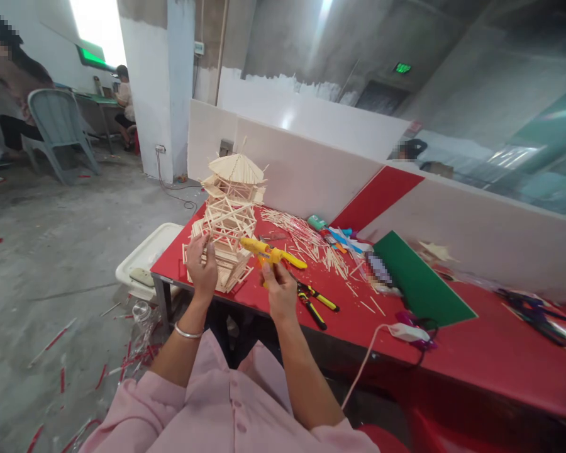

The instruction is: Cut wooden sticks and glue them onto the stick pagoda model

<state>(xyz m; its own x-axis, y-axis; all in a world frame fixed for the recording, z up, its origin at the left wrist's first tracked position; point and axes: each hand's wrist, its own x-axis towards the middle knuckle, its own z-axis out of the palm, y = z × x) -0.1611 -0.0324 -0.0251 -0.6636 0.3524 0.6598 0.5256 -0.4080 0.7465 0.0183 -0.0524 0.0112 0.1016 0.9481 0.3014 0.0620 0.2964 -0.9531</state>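
A pagoda model built of thin wooden sticks [231, 217] stands at the left end of the red table [283, 302]. My right hand [280, 290] grips a yellow glue gun [268, 251], its nozzle pointing left at the model's lower storeys. At the model's left side, my left hand [202, 267] has its fingers bent and drawn close together against the sticks. Whatever lies between those fingertips is too small to make out. Pliers with yellow and black handles [317, 305] rest on the table just right of my right hand.
Loose wooden sticks [297, 229] are heaped behind the glue gun. Farther right lie a green board [422, 283] and a white plug block with a cord [408, 332]. A white partition [292, 170] closes the table's back. A white stool [144, 261] stands left; people sit in the background.
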